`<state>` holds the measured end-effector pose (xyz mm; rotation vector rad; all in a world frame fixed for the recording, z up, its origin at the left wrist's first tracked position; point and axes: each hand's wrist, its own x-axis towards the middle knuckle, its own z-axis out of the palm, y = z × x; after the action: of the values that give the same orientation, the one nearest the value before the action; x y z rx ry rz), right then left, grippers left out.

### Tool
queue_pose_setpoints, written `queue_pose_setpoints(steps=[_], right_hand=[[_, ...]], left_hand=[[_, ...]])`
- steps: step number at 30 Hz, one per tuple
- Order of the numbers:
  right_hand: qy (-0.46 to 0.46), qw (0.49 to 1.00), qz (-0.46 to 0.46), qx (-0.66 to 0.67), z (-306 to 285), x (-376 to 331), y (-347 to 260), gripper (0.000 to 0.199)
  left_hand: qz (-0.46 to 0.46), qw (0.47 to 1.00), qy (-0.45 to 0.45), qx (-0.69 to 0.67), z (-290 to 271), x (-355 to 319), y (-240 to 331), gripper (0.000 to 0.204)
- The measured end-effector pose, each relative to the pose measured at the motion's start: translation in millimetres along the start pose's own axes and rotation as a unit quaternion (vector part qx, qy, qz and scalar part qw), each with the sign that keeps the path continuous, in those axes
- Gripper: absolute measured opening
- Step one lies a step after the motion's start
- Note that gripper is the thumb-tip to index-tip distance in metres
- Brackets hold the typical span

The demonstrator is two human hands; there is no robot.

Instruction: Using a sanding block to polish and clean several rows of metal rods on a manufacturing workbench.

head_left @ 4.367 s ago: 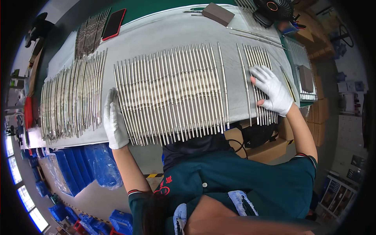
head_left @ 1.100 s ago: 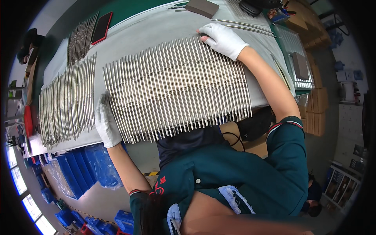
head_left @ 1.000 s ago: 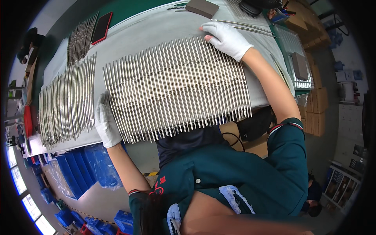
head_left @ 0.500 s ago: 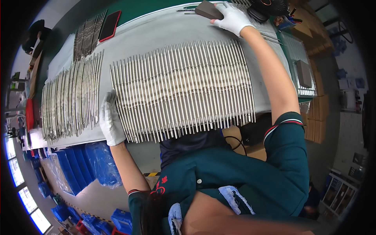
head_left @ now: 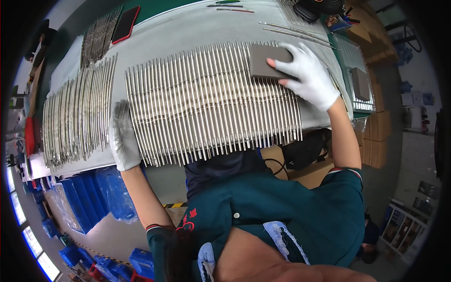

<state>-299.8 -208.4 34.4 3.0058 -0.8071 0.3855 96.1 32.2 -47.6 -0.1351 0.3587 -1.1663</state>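
A wide row of thin metal rods (head_left: pixel 213 103) lies side by side on the pale-covered table. My right hand (head_left: pixel 312 77), in a white glove with bare thumb and fingertip showing, grips a flat grey-brown block (head_left: pixel 265 61) by its right side. That block is over the upper right part of the row and hides the rods under it. At the row's left end, my gloved left hand (head_left: pixel 125 136) lies along the outermost rods, fingers straight and holding nothing. Left of that hand is a second group of rods (head_left: pixel 82 115).
Behind the left group are darker rods (head_left: pixel 98 40) and a red-edged phone (head_left: pixel 126 25). Several loose rods (head_left: pixel 296 33) and thin tools (head_left: pixel 230 7) lie at the back. Another block (head_left: pixel 360 84) sits at the right. Blue bins (head_left: pixel 84 199) stand below the table's left edge.
My right hand has brought the grey-brown block from the back of the table nearer, onto the right part of the row. My left hand stays at the row's left end.
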Motion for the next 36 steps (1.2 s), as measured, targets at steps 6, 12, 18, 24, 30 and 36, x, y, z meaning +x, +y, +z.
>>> queue_pose_setpoints(steps=[6,12,18,24,30,36], right_hand=[[-0.022,0.974,0.173,0.142,-20,-87,9,0.052],[-0.106,0.979,0.081,0.153,-18,-70,7,0.042],[-0.06,0.993,-0.071,0.072,0,-16,-30,0.04],[-0.094,0.988,0.018,0.124,-15,-55,3,0.044],[-0.043,0.992,-0.078,0.094,13,1,-48,0.038],[-0.074,0.983,0.078,0.149,-6,-61,6,0.046]], left_hand=[[-0.023,0.999,0.02,0.029,8,8,-7,0.061],[0.135,0.752,-0.124,0.633,-2,9,-9,0.061],[0.132,0.779,-0.111,0.603,-1,9,-8,0.06],[0.133,0.767,-0.121,0.615,0,5,-10,0.06],[0.132,0.784,-0.105,0.598,-3,10,-4,0.062],[0.154,0.766,-0.098,0.616,-2,5,-11,0.063]])
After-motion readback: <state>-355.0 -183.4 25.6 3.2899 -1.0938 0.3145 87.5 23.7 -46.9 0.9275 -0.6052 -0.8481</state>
